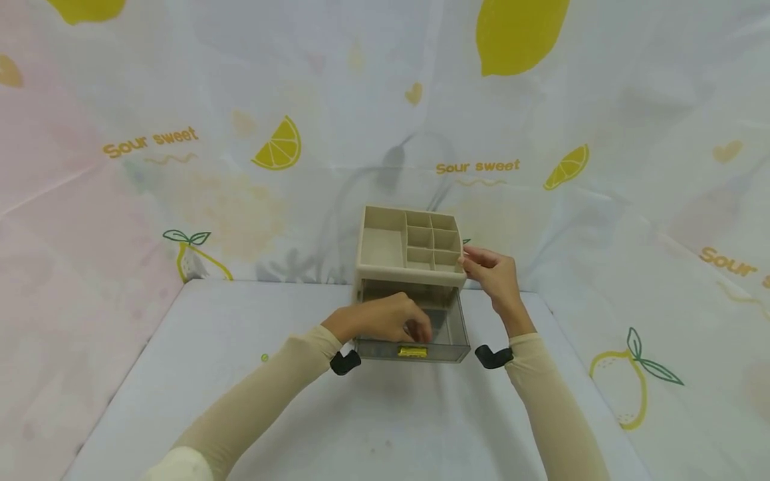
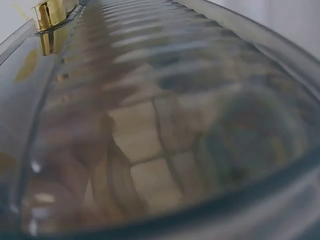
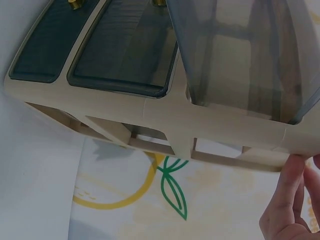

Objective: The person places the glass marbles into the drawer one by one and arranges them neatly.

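The beige organizer (image 1: 412, 275) stands upright on the white table (image 1: 198, 374), near the lemon-printed cloth (image 1: 337, 100) behind it; its top is divided into small compartments, and its uppermost transparent drawer (image 1: 448, 353) is pulled out, with a golden handle (image 1: 412, 351) on the front; below this, two dark drawers (image 3: 125, 50) are closed, as the right wrist view shows; the left hand (image 1: 391, 317) reaches into the open drawer, its fingers bent downward, and I cannot tell whether they pinch something; the right hand (image 1: 493, 270) pinches the organizer's upper right edge between thumb and fingers.
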`<control>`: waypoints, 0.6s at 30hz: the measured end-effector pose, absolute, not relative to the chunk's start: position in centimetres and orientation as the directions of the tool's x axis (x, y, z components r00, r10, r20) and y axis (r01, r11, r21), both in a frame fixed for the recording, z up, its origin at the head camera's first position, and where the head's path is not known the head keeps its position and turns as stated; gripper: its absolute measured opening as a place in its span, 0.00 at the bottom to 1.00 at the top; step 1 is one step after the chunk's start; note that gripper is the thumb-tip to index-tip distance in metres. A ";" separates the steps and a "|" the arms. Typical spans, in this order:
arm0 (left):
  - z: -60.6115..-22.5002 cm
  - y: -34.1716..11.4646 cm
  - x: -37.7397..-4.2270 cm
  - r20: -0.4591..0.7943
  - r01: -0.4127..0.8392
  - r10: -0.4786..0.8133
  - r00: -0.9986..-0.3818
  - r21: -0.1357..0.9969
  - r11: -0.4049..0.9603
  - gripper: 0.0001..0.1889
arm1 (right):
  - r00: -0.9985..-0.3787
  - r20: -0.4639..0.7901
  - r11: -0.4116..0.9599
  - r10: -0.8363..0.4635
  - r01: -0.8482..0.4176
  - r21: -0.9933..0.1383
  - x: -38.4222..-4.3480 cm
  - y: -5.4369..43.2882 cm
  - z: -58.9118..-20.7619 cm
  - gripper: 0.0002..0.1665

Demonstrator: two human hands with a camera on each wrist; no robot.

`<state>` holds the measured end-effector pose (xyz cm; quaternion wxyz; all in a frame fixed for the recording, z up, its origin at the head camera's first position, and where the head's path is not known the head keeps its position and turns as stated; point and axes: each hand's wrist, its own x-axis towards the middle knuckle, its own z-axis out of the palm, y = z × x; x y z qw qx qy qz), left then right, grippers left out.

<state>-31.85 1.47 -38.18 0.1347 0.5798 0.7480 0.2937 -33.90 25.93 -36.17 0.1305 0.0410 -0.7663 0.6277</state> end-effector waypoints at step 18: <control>-37.6 1.3 -31.6 0.027 0.747 0.936 -0.350 0.612 0.262 0.14 | -0.967 0.235 0.190 0.101 -0.213 -0.958 -33.9 26.0 -36.2 0.23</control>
